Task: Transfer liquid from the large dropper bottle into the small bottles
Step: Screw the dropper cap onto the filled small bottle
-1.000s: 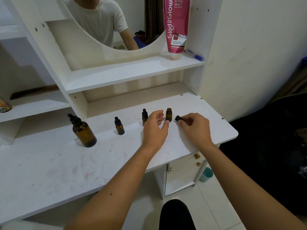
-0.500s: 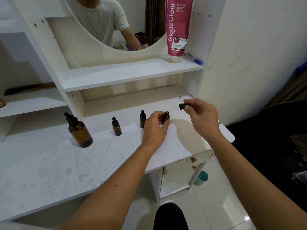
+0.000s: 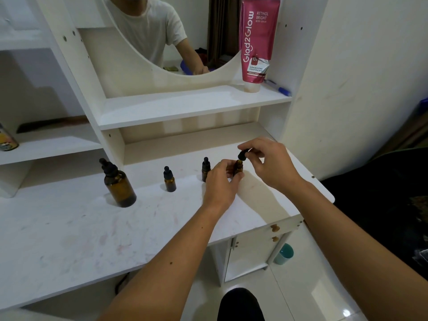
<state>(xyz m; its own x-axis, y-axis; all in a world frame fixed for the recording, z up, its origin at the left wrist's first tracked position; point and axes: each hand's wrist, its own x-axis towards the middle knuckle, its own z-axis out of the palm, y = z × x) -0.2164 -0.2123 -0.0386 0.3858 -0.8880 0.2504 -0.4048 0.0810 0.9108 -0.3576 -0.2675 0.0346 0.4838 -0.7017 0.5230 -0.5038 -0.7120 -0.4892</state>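
Left hand [image 3: 221, 185] grips the rightmost small bottle [image 3: 238, 167] on the desk [image 3: 69, 228], fingers curled round it. Right hand [image 3: 268, 162] pinches its dropper cap [image 3: 242, 155] — cap sits right at the bottle's mouth, tilted. Can't tell whether it's going in or coming out, or whether the pipette holds liquid.

Big bottle [image 3: 119, 187] stands well left of my hands, capped, untouched. Two other small bottles between it and my hands — left one [image 3: 169, 179] and middle one [image 3: 205, 169], both capped, middle one just beside my left hand.

Progress, my read: early. Fill levels aren't readable through the amber glass. If this cap is coming off, the small bottle is just being opened; the big one is not yet opened, so drawing liquid and filling all three looks left to do.
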